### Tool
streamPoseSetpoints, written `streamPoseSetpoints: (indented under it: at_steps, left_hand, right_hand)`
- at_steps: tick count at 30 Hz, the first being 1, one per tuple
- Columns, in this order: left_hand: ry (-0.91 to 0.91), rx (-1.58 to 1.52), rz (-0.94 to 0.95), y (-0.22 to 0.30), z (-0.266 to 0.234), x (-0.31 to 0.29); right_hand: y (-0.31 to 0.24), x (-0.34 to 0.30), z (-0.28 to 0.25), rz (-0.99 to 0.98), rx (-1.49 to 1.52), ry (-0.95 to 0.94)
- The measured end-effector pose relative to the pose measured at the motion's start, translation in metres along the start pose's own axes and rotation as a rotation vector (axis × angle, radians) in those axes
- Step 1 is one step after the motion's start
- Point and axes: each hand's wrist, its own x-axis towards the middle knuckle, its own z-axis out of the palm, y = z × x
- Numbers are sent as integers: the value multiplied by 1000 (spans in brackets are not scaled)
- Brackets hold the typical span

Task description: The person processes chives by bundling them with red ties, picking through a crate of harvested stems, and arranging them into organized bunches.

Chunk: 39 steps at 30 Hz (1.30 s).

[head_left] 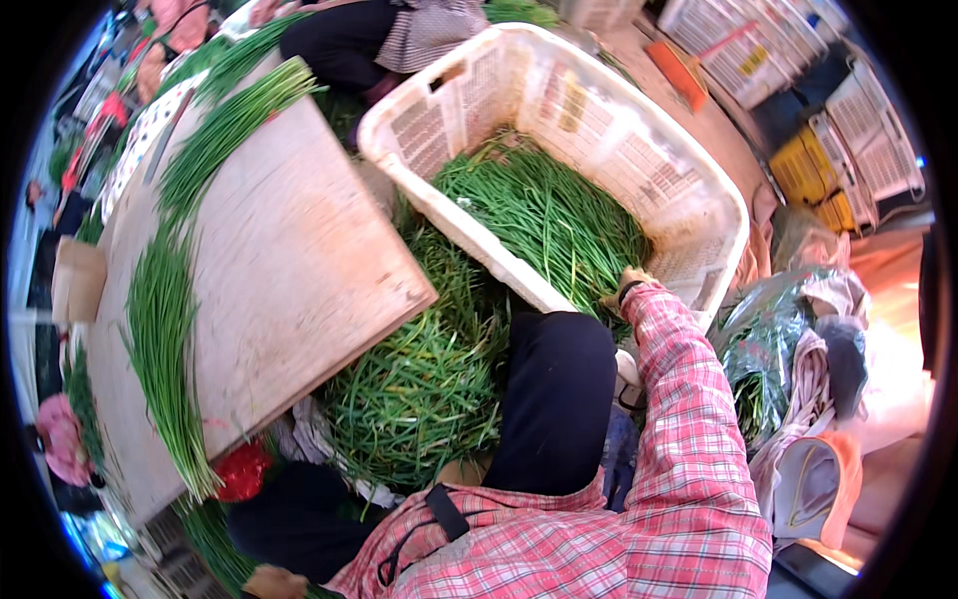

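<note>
My right hand (626,288) reaches over the near right side of a large white plastic crate (544,295). Its fingers look curled into the long green chives (549,215) lying in there, though the fingertips are hidden. At the lower left edge, my left hand (276,582) shows only in part, low beside my knee. It looks closed, and whatever may be in it cannot be made out. Some green stalks (212,539) lie close to that hand. A neat row of chives (165,334) runs along the left side of a wooden board (299,240).
Loose green leaves (414,399) are heaped between the board and my knee. A red bundle (241,471) sits under the board's near edge. To the right are a clear plastic bag of greens (763,349) and stacked crates (873,130). Another person's dark-clothed leg (334,45) is behind the board.
</note>
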Motion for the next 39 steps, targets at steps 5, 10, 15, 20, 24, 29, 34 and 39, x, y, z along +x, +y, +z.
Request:
streamPoseSetpoints:
  at_steps: [5, 10, 15, 20, 24, 29, 34, 39]
  left_hand:
    - [777, -426, 146, 200, -115, 30]
    - [567, -345, 669, 382, -146, 87]
    - [41, -803, 953, 498, -119, 175]
    - [-172, -1020, 924, 525, -77, 245]
    - [-193, -1054, 868, 519, -70, 254]
    - [-198, -1184, 867, 509, -79, 273]
    - [-223, -1376, 878, 501, -72, 280]
    - [-202, -1367, 863, 499, -73, 278]
  right_hand:
    - [2, 69, 52, -109, 161, -5]
    - [1, 81, 34, -98, 134, -44]
    - [32, 128, 8, -321, 477, -93]
    - [14, 84, 9, -278, 426, -134]
    - [23, 104, 39, -309, 410, -104]
    - [-6, 67, 34, -269, 459, -177]
    - [-59, -15, 30, -95, 98, 39]
    - [-44, 16, 42, -56, 107, -48]
